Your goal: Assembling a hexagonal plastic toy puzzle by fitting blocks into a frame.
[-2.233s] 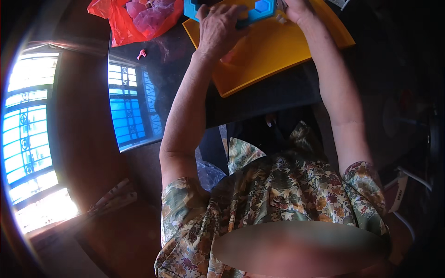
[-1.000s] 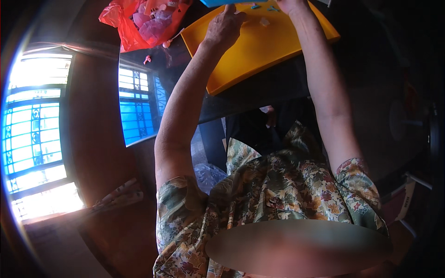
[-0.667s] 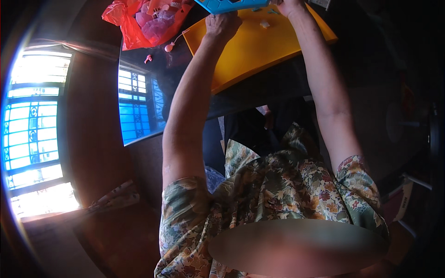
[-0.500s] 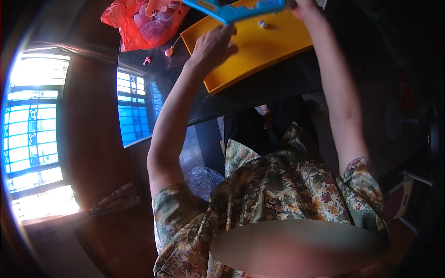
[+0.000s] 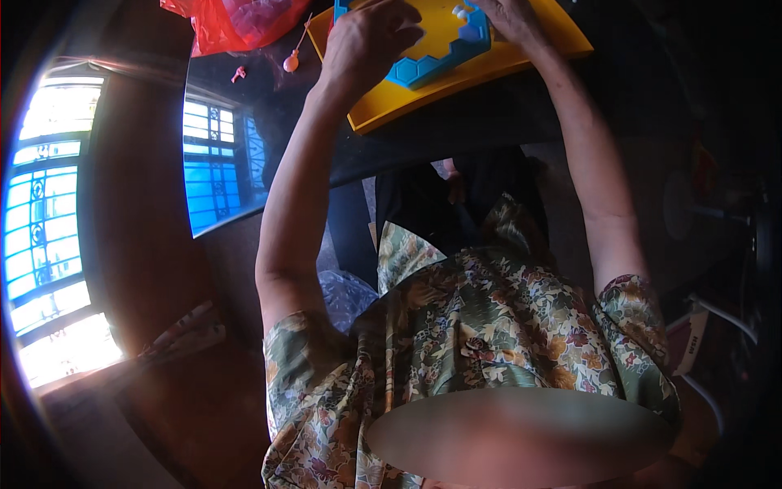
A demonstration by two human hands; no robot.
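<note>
A blue plastic frame (image 5: 423, 72) with a zigzag inner edge lies low over a shallow yellow tray (image 5: 542, 49). The upper edge of the view cuts both off. My left hand (image 5: 371, 41) is over the frame's left part, its fingers bent and apart and nothing visible between them. At the frame's right corner, my right hand (image 5: 509, 18) closes on the blue rim, its fingertips partly out of view. Small white pieces (image 5: 460, 13) show beside the right fingers, inside the frame.
To the left, a red plastic bag (image 5: 236, 28) stands on the glossy dark table (image 5: 277, 122). A pink ball on a thin stick (image 5: 292, 61) and a small pink piece (image 5: 238, 74) lie near it. A barred window (image 5: 53, 220) shines at far left.
The blue frame has come down and nearer to me, from raised over the tray to low over it. My left hand has moved up over it, and the tray appears higher in view.
</note>
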